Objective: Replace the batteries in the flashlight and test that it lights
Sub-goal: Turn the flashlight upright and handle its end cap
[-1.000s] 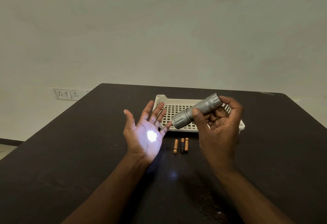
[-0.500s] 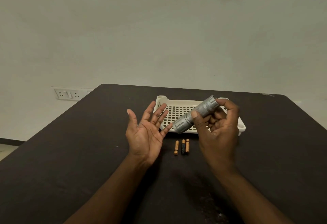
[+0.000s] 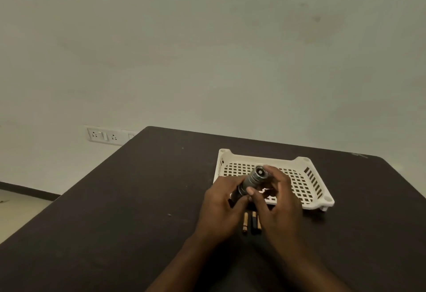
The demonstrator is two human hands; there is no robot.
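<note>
Both hands up off the table, meeting over the near edge of the tray. Left hand (image 3: 221, 206) wrapped round the lower, head end of flashlight (image 3: 252, 182), fingers curled on the barrel. Right hand (image 3: 276, 199) curled round the upper part, thumb across the body near the middle, fingertips reaching toward the tail cap. Forearms coming in from bottom of view, converging, wrists slightly cocked inward.

Flashlight held in air, tilted, tail end pointing up and away, head end hidden in left palm. No beam visible, so cannot tell if lit.

Step, by judgement: late in task, flashlight assembled and gripped two-handed, likely checking or pressing the tail switch, or snugging the cap. Next move probably calls for firm hold with left, thumb or fingertip press on tail end with right, then aiming head where light shows.

Just below hands on dark table (image 3: 138, 199): three loose batteries (image 3: 251, 222) side by side, partly covered by right hand. Probably the old set.

Beyond: white slotted tray (image 3: 306, 181), resting on table, nothing seen in the visible part.

Far: wall socket strip (image 3: 103, 135).
</note>
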